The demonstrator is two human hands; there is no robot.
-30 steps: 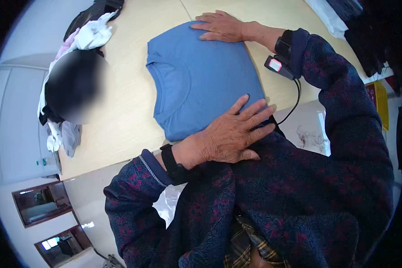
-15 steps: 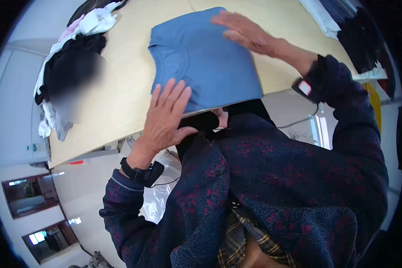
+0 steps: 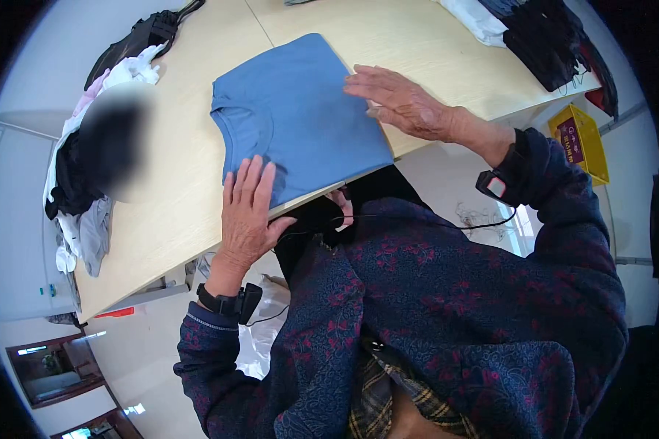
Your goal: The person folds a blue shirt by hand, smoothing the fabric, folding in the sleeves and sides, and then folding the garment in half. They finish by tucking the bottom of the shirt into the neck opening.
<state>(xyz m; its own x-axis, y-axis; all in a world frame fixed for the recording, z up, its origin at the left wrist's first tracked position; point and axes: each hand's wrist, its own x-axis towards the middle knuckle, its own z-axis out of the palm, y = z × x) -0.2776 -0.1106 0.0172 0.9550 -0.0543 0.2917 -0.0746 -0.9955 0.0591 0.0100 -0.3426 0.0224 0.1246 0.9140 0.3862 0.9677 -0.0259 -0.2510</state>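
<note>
A folded blue T-shirt lies on the pale wooden table, its neckline toward the left and its lower edge along the table's front edge. My left hand rests flat with fingers stretched over the shirt's lower left corner, near the collar. Over the shirt's right side is my right hand, its fingers extended and its fingertips overlapping the fabric. Neither hand grips anything. Each wrist wears a black strap with a small device and a cable.
Piled clothes in black, white and grey line the table's left side, with a black bag behind them. Dark garments lie at the back right. A yellow crate stands below the right edge.
The view has shifted, so the shirt and table appear lower and further left. My right hand now sits lower along the shirt's right side; my left hand stays at the corner by the collar.
</note>
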